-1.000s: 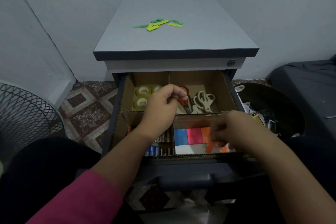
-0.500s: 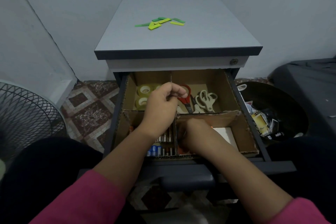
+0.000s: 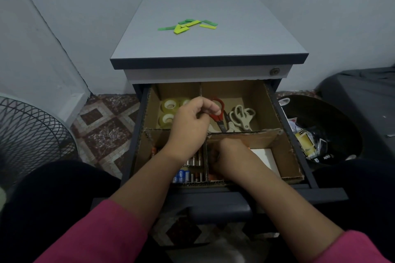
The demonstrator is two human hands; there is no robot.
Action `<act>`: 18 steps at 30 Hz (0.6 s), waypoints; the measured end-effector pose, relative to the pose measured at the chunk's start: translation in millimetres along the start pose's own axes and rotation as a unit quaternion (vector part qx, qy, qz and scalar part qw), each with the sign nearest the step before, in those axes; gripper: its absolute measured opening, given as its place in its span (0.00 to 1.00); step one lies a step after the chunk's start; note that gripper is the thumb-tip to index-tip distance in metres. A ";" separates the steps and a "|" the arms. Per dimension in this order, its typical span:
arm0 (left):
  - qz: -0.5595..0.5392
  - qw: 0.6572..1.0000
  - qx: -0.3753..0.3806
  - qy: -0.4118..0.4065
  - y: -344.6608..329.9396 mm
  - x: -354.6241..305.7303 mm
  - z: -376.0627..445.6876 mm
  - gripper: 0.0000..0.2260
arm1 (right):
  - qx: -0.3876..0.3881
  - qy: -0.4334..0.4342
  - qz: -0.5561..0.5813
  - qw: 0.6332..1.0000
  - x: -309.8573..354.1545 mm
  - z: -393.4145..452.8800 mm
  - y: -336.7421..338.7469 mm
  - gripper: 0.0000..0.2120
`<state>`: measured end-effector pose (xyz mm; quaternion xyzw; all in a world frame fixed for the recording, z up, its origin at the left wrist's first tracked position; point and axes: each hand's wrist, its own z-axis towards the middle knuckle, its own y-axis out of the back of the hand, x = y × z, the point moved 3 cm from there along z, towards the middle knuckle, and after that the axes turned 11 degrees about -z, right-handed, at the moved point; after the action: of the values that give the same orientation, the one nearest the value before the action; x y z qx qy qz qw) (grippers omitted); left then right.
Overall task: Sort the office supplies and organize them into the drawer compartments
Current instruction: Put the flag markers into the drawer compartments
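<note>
Reaching down into the near right compartment of the cardboard-lined drawer (image 3: pixel 288 175), our right hand (image 3: pixel 228 158) has its fingers curled under by the near left corner of that compartment; we cannot tell whether they hold anything. A white pad of paper (image 3: pixel 264 156) lies just beside it, toward the compartment's right wall. Our left hand (image 3: pixel 190 126) hovers over the cardboard cross divider (image 3: pixel 243 133), its fingers curled loosely together with thumb and forefinger meeting, and we cannot tell whether anything is pinched there. Below its wrist, in the near left compartment, lie silver and blue cylindrical batteries (image 3: pixel 188 174). In the far left compartment sit clear rolls of tape (image 3: pixel 168 111). In the far right compartment lie red-handled scissors (image 3: pixel 218 113), partly behind our left fingers, and beige-handled scissors (image 3: pixel 242 116) just to their right. On the grey top of the cabinet (image 3: pixel 213 49), toward its far edge, a scatter of green and yellow flat plastic strips (image 3: pixel 188 25) rests.
</note>
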<state>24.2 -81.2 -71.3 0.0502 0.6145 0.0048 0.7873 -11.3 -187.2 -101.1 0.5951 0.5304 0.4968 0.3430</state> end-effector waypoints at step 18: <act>0.001 1.000 0.007 0.015 1.2 -3.2 -2.3 0.15 | 0.017 -0.149 -0.122 0.981 -54.4 -25.1 23.8 0.07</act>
<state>21.3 -80.1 -68.7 0.0560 0.6266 0.0019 0.7773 -25.2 -247.8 -84.4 0.5992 0.5501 0.3483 0.4659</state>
